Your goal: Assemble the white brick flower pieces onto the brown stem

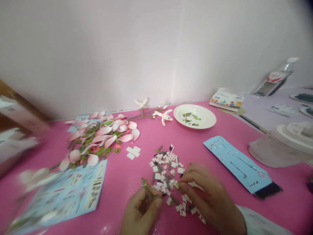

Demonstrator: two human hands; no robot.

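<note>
My left hand point(144, 205) is closed around a brownish-grey toy-brick stem point(147, 192), which has a bit of green near its top end. To the right, my right hand point(207, 192) is in a pinch at the edge of a pile of small toy bricks point(168, 181). A small green piece point(180, 187) shows at its thumb and fingertip. White, brown and a few dark bricks make up the pile, with a round white lattice piece point(171, 157) near its top. Several flat white tiles point(133, 152) lie apart, left of the pile.
Pink petal pieces point(104, 131) are heaped at the left, above a blue instruction sheet point(80, 192). Behind lies an assembled flower branch point(146, 114). A white plate point(210, 120) holds green bits. A blue leaflet point(239, 163), a lidded container point(266, 150) and a bottle point(274, 80) are at the right.
</note>
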